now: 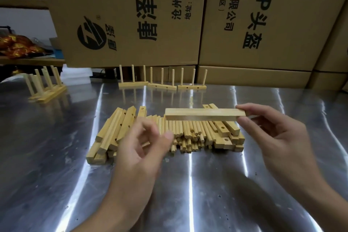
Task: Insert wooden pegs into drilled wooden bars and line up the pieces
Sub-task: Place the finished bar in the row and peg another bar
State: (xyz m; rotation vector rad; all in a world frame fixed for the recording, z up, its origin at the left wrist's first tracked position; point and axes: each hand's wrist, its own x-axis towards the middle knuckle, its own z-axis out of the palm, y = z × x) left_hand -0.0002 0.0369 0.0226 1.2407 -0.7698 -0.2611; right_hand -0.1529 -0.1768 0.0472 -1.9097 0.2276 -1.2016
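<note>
Pale, square-edged wood: I pinch one bar point(205, 117) by its right end between the thumb and fingers of my right hand point(278, 137), level above the heap of round pegs point(188, 133) on the shiny steel table point(207, 184). My left hand point(143, 152), blurred, is loosely curled and holds nothing. Three pegged bars point(162, 86), each with three upright pegs, stand in a row at the far edge.
</note>
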